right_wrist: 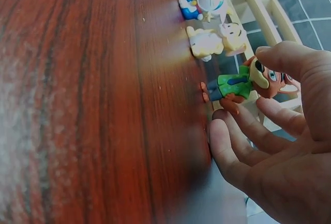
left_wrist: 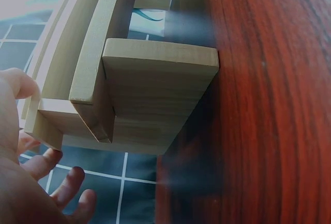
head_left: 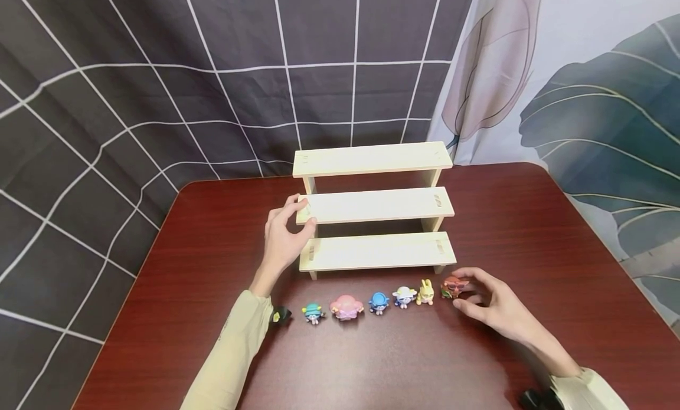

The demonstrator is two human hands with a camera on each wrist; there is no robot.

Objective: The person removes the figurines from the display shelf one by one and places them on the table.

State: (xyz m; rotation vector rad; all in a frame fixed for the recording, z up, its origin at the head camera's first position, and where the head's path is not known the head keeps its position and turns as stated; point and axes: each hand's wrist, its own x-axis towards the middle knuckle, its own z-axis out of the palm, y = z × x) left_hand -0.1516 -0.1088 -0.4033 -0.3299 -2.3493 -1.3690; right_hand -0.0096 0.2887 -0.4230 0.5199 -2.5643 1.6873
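Observation:
A pale wooden three-step display shelf (head_left: 374, 206) stands towards the back of the table. My left hand (head_left: 287, 233) grips the left end of its middle board, thumb at the front edge; in the left wrist view the fingers curl around the board end (left_wrist: 46, 128). At the right end of a row of small figurines, my right hand (head_left: 491, 301) holds a fox figurine (right_wrist: 238, 84) by the head between thumb and fingers. The fox is upright, in a green shirt and blue trousers, its feet at the tabletop. A yellow rabbit-eared figurine (head_left: 425, 292) stands just left of it.
Further left in the row stand a white-hatted figurine (head_left: 405, 297), a blue-hatted one (head_left: 379, 302), a wide pink one (head_left: 346, 307) and a teal-hatted one (head_left: 313, 313). The dark red wooden table (head_left: 212, 233) backs onto a grid-patterned curtain (head_left: 239, 38).

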